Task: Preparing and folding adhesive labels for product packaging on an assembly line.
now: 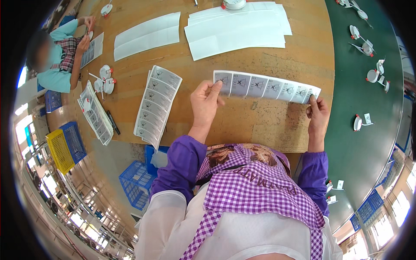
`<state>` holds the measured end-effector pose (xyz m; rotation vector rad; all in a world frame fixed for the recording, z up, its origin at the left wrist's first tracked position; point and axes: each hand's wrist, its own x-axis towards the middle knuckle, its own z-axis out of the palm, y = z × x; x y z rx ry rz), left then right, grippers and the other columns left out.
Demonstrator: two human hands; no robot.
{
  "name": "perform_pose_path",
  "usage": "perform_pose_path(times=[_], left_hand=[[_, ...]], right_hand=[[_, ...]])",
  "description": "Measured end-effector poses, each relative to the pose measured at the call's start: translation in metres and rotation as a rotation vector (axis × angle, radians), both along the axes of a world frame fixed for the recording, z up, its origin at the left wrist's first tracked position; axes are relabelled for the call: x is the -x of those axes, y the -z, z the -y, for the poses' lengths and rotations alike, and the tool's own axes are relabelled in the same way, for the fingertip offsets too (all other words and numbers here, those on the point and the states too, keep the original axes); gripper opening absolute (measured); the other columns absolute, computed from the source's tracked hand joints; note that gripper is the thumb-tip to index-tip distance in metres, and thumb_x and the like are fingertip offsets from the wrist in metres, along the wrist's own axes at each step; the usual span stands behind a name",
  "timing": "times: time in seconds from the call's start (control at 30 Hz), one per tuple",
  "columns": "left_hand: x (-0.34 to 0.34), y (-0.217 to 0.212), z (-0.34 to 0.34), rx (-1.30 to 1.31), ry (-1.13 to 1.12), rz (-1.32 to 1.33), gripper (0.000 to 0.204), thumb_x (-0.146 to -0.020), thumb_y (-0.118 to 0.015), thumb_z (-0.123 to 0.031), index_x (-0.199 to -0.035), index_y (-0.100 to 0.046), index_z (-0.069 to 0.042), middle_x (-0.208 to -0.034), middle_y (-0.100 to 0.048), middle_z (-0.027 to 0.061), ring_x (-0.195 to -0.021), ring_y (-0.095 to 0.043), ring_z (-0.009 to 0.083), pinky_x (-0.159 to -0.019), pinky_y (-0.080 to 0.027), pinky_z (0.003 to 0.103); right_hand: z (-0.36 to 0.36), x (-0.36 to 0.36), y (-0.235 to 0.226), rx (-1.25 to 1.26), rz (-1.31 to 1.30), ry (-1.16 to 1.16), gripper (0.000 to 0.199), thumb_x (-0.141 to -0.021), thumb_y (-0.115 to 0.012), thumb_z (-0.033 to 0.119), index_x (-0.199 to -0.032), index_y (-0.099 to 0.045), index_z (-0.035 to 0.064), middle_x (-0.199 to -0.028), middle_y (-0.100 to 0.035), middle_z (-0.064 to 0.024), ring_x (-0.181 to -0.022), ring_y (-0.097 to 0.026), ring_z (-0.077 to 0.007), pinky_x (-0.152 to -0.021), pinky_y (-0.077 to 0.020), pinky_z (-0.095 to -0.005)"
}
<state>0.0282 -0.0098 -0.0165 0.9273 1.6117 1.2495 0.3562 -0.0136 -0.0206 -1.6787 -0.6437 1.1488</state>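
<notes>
A strip of silver labels (265, 86) spans the gap between the person's two hands, over the near, right-hand part of the wooden bench (247, 130). From the left hand (205, 104) the strip runs off to the right; from the right hand (319, 115) it runs off to the left. Neither hand is nearer to it — each has one end, and the middle goes unsupported by any finger.

The left fingers pinch the left end, thumb lying on the printed face and the other fingers mostly hidden behind. The right fingers pinch the right end's lower corner the same way, thumb on top. Whether the strip touches the bench or hangs just over it, one cannot tell from this view.

Its long axis lies crosswise to the person, slightly slanted: the left end sits farther from the body, the right end nearer. The labels stand side by side along that axis, printed face toward the head, a white margin along the far edge.

Left of the left hand, well apart from the strip, a stack of label sheets (157, 104) lies on the bench with its long axis turned the other way — pointing away from the person, far end leaning right.
</notes>
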Motion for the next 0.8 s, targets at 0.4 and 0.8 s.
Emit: perform_pose_path(times=[0.4,0.8], left_hand=[[-0.003,-0.048,0.003,0.214,0.000,0.339,0.022,-0.090,-0.063,-0.020,-0.083,-0.059,0.000,-0.073,-0.065,0.0094,-0.060,-0.067,0.0171,-0.052,-0.051,0.024],[-0.011,-0.077,0.004,0.150,0.095,0.210,0.027,-0.089,-0.064,-0.021,-0.075,-0.058,0.001,-0.061,-0.061,0.0078,-0.049,-0.062,0.0135,-0.040,-0.045,0.021]], right_hand=[[-0.004,-0.008,-0.035,0.048,-0.069,-0.024,0.016,-0.089,-0.065,0.018,-0.084,-0.060,0.0044,-0.067,-0.059,-0.0003,-0.048,-0.051,-0.0063,-0.042,-0.0369,-0.0191],[0.014,-0.018,-0.018,0.092,-0.212,-0.014,0.013,-0.089,-0.064,0.016,-0.087,-0.061,0.0038,-0.071,-0.063,-0.0025,-0.051,-0.056,-0.0091,-0.048,-0.0461,-0.0198]])
